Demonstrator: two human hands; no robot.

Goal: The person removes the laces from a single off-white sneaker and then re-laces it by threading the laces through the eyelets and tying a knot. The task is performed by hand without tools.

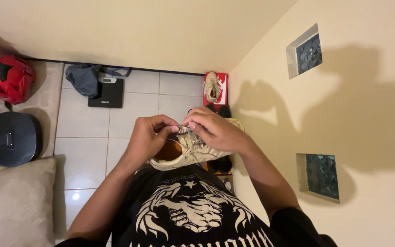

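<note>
I hold a beige sneaker (186,155) in front of my chest, above a black printed shirt (188,210). My left hand (149,137) grips the shoe near its tongue, fingers pinched on the lace. From the right, my right hand (216,130) lies over the top of the shoe, fingertips on the laces close to the left fingers. The shoe's orange lining shows between the hands. The toe end is hidden under my right hand.
A second beige sneaker (213,87) lies on a red shoebox (222,93) by the wall. On the tiled floor are a black scale (107,93) and grey cloth (84,77). At left: a red helmet (6,77), black guitar (8,139), grey cushion (19,201). A cream wall (344,114) stands right.
</note>
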